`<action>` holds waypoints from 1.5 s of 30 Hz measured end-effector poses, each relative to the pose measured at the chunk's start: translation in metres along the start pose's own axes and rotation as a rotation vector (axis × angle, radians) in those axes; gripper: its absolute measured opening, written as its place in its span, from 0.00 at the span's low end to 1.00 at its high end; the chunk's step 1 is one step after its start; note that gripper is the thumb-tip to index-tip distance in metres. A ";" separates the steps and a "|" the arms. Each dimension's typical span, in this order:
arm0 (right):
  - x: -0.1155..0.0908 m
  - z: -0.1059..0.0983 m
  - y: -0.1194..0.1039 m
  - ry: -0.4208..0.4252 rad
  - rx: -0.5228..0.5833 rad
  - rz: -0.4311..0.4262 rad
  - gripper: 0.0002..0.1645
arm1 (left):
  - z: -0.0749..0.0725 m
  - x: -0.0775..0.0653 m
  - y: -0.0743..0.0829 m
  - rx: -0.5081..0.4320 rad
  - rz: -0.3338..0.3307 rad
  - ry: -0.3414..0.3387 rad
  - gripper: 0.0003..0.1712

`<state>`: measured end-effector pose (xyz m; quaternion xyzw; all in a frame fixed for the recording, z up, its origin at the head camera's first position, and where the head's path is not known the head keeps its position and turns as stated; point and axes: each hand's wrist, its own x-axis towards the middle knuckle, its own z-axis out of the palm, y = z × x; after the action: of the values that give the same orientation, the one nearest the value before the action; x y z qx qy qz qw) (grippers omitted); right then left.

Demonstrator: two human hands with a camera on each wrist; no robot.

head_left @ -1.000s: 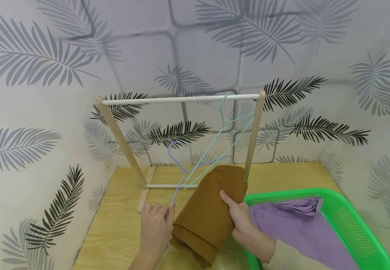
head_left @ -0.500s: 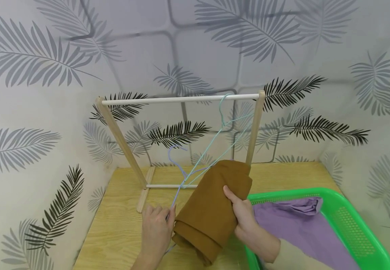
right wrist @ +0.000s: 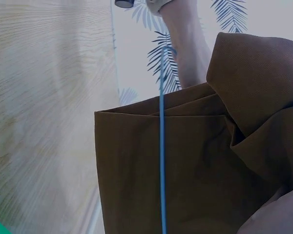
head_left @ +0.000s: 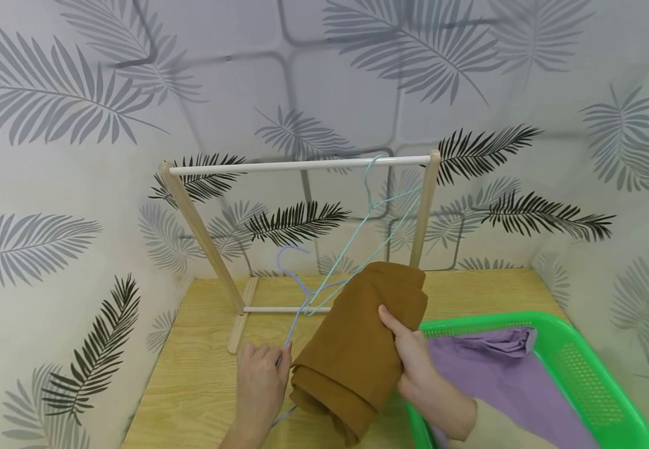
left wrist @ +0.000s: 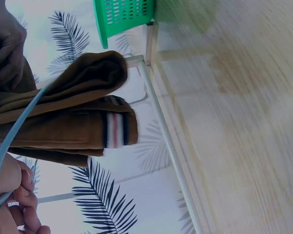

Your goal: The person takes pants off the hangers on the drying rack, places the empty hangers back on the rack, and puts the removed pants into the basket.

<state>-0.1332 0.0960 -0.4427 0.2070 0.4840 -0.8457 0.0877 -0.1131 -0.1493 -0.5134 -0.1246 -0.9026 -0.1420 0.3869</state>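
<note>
My left hand (head_left: pixel 261 383) grips one side of a lavender-blue wire hanger (head_left: pixel 297 315), its hook (head_left: pixel 286 259) pointing up and away. In my right hand (head_left: pixel 420 368) is a folded pair of brown trousers (head_left: pixel 352 349), the thumb lying on top of the cloth and the other fingers hidden beneath. The trousers cover much of the hanger in the head view. A blue hanger bar (right wrist: pixel 162 161) runs across the cloth in the right wrist view. The left wrist view shows a striped band (left wrist: pixel 115 130) at one folded end, with hanger wire (left wrist: pixel 20 122) in front.
Behind the hands stands a small wooden rack with a white top rail (head_left: pixel 302 166). A mint-green hanger (head_left: pixel 369 202) hangs near its right post (head_left: pixel 425 212). At right, a green basket (head_left: pixel 588 368) holds purple cloth (head_left: pixel 498 380) on the wood-grain table (head_left: pixel 190 374).
My right hand has shifted the trousers to the right and slightly up. The hanger's hook has dipped a little, while the left hand has moved only slightly down.
</note>
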 end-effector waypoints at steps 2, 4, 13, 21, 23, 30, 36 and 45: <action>-0.003 0.000 -0.003 -0.008 0.020 0.001 0.21 | 0.000 -0.001 -0.002 0.013 0.011 0.004 0.18; -0.005 -0.001 -0.006 -0.017 0.038 0.000 0.19 | -0.001 -0.001 -0.004 0.028 0.022 0.011 0.18; -0.010 -0.001 -0.016 -0.019 0.046 -0.003 0.24 | -0.001 -0.004 0.001 0.022 0.052 0.009 0.17; -0.013 0.001 -0.021 -0.063 0.108 0.012 0.16 | 0.001 -0.005 0.002 0.033 0.026 0.003 0.17; -0.014 0.001 -0.023 -0.078 0.122 0.015 0.12 | 0.001 -0.005 0.002 0.041 0.034 0.008 0.18; -0.018 -0.002 -0.032 -0.159 0.191 0.060 0.07 | 0.002 -0.004 0.001 0.073 0.072 0.020 0.18; -0.024 -0.006 -0.041 -0.211 0.236 0.103 0.09 | 0.005 -0.006 -0.003 0.087 0.096 0.043 0.20; -0.027 -0.007 -0.046 -0.214 0.244 0.104 0.10 | 0.009 -0.009 -0.006 0.069 0.089 0.074 0.18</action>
<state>-0.1233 0.1244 -0.3986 0.1496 0.3542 -0.9098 0.1566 -0.1153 -0.1529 -0.5268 -0.1457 -0.8856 -0.0981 0.4299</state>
